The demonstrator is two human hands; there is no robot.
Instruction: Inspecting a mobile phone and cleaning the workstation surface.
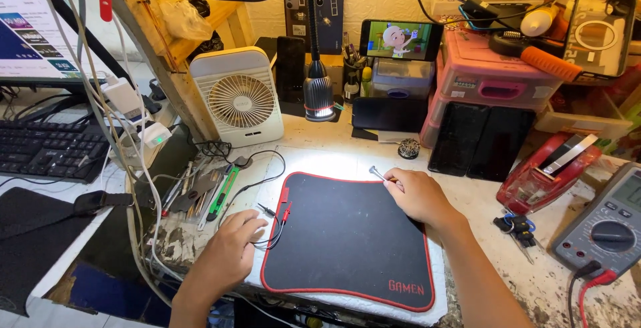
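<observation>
A black mat with red trim (347, 241) lies in the middle of the worn white bench. My right hand (417, 194) rests on the mat's upper right corner and pinches a small metal-tipped tool (377, 173) that points up and left. My left hand (230, 248) sits at the mat's left edge, fingers curled over thin black and red probe leads (280, 214); whether it grips them is unclear.
A small white fan (240, 94) and a desk lamp (318, 94) stand behind the mat. Tweezers and hand tools (200, 194) lie left. A keyboard (47, 148) sits far left. Dark phones (477, 140), pink drawers (494, 81), a red tape dispenser (544, 171) and a multimeter (604, 224) crowd the right.
</observation>
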